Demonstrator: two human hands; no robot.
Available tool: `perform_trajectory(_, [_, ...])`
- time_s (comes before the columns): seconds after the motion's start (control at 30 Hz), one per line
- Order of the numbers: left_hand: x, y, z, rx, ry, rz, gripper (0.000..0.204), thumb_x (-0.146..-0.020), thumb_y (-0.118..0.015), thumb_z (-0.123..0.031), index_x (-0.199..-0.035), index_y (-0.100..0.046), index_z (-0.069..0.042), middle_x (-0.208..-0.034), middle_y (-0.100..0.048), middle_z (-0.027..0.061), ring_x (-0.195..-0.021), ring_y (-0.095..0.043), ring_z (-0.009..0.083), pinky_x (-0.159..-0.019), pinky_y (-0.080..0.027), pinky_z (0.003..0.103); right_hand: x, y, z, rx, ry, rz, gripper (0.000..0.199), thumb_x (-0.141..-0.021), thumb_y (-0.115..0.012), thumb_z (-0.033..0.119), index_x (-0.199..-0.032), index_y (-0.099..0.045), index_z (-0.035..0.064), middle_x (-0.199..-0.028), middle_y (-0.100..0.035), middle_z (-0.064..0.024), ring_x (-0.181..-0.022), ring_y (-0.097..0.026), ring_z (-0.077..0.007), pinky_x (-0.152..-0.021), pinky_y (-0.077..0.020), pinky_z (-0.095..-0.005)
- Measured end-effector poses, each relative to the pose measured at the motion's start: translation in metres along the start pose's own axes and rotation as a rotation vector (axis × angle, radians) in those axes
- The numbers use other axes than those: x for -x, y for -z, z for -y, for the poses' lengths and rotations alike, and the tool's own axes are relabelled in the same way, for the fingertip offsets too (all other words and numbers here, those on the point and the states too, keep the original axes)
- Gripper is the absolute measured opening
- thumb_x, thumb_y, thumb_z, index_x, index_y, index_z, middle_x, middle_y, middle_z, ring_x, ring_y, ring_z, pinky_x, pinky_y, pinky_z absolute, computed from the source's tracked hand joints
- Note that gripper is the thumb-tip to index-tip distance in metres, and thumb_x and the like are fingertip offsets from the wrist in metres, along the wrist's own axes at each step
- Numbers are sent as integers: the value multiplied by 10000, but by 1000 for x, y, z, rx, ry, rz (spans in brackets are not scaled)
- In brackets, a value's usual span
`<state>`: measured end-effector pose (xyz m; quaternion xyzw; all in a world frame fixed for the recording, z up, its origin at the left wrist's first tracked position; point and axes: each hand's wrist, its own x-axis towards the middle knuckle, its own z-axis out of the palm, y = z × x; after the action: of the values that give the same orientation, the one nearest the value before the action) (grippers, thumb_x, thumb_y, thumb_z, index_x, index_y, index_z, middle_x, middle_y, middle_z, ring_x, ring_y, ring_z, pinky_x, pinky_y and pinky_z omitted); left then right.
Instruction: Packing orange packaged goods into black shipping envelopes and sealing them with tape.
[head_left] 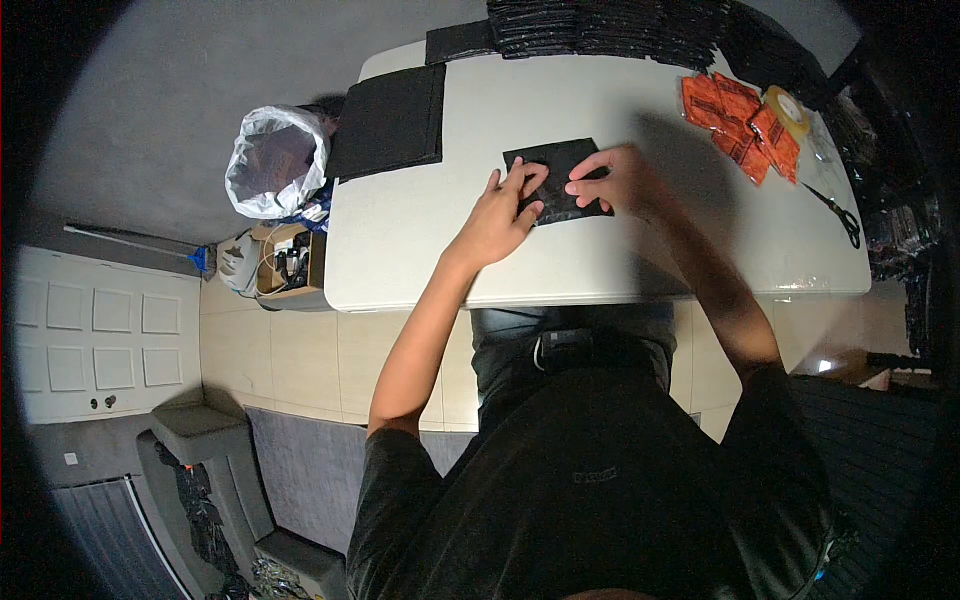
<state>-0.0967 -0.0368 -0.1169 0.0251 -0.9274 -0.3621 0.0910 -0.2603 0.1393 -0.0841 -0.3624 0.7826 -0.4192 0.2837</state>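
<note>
A flat, dark, roughly square piece, perhaps a plastic bag (pixel 565 158), lies on the white table in front of me. My left hand (pixel 500 220) rests on its left side, fingers apart and partly bent, pressing it down. Over its right side my right hand (pixel 610 185) is closed, thumb and forefinger tips drawn together near the surface. Anything between those tips is too small to make out.
A stack of black sheets (pixel 390 120) lies at the table's left, with piles of black packets (pixel 610 30) along the far edge. Orange packets (pixel 735 115), a tape roll (pixel 788 108) and scissors (pixel 845 218) lie right. A lined bin (pixel 275 165) stands left.
</note>
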Motion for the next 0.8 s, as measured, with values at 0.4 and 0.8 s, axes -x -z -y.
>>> perform_trajectory(0.4, [0,-1,-6,12,-4,-16,541,-1028,-501,-278,-1532,-394,-114,-1474,-550,160,-1508,-285,391,-1251,-145,563,5,-10,-4,-4,-104,-84,315,-831,-827,196,-1006,-734,-49,-801,-765,-133,-633,-718,-148,-541,-567,-255])
perform_trajectory(0.8, [1,-10,3,-263,-131,-43,495,-1012,-568,-295,-1452,-546,-70,-1504,-510,172,-1476,-333,431,-1216,-227,586,7,-30,-18,285,74,-292,353,-771,-863,145,-994,-696,-73,-1047,-678,-189,-807,-750,-235,-679,-610,-323])
